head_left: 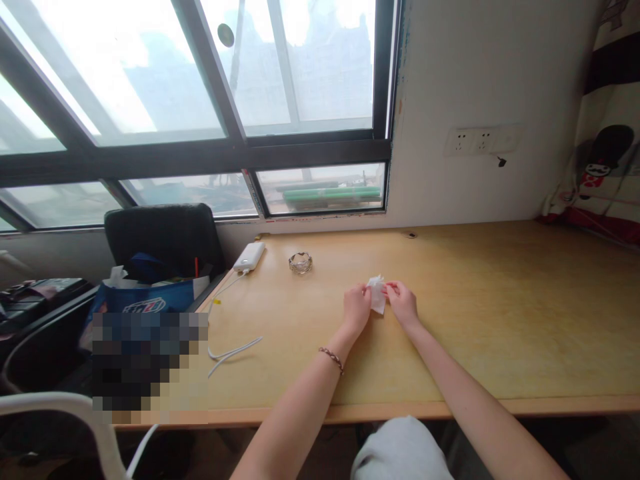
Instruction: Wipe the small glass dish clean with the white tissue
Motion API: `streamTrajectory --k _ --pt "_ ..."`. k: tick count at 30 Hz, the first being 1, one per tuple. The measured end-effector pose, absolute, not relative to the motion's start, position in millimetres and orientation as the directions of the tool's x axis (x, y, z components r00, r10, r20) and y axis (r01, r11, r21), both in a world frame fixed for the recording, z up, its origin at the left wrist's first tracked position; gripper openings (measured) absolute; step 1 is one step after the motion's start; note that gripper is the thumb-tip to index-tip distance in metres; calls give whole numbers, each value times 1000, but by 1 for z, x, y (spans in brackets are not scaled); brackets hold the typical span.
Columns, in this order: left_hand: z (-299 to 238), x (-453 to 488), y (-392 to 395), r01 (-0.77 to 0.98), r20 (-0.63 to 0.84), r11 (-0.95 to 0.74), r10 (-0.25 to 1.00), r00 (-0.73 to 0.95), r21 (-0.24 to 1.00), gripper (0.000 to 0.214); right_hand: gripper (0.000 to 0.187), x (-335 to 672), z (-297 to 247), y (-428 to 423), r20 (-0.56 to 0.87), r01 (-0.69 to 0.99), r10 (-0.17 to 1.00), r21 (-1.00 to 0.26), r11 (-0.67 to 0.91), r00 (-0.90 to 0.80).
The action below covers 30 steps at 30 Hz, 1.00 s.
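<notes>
A small, thin, crumpled white sheet (379, 301), maybe tissue or soft plastic, is being held over the near-middle of the smooth yellow wooden table (500, 320); whether the table is being touched by it cannot be told. Its left side is being pinched by the closed fingers of the left hand (357, 309), and its upper right edge seems to be being pinched by those of the right hand (403, 304). Such thin stuff is probably being handled best when both sides are being held softly and are being moved slowly, so nothing is being torn. On the shiny blue bag (177, 293), white letters are being shown, perhaps ending in "nzi". No words are being seen on the sheet.
</notes>
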<state>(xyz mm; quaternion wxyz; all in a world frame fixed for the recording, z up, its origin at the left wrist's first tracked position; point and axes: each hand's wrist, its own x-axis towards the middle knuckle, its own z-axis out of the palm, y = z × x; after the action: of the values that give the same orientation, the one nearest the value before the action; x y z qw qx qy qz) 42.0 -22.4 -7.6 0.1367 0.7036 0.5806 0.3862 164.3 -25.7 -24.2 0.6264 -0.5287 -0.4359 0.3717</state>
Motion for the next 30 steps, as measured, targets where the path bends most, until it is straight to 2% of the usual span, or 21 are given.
streamTrajectory --k 5,9,11,14,16,18,25,28,30 --pt "-1 46 -25 420 400 -330 912 -90 846 32 11 162 -19 -27 27 -252 963 -963 98 269" --pt "7 51 -34 286 461 -431 887 -43 856 30 18 159 -12 -32 -23 -465 996 -885 21 89" --pt "10 53 -40 297 538 -528 841 55 796 28 19 160 -8 -35 -17 -554 999 -832 -33 -34" --pt "13 56 -46 353 630 -697 716 300 624 28 28 163 0 -39 -42 -655 990 -746 -123 -137" --pt "14 58 -49 410 635 -778 627 452 477 34 42 166 5 -42 -76 -695 979 -693 -189 -191" --pt "15 58 -50 481 605 -802 588 537 353 43 51 169 10 -43 -88 -716 975 -665 -212 -206" --pt "23 56 -58 661 467 -742 626 624 112 53 28 170 8 -40 -215 -643 976 -746 -173 -12" --pt "22 58 -61 664 440 -744 621 649 71 53 28 174 -1 -36 -228 -619 973 -769 -158 35" --pt "20 59 -62 642 424 -764 603 675 65 51 27 179 -7 -32 -162 -588 979 -807 -59 124"
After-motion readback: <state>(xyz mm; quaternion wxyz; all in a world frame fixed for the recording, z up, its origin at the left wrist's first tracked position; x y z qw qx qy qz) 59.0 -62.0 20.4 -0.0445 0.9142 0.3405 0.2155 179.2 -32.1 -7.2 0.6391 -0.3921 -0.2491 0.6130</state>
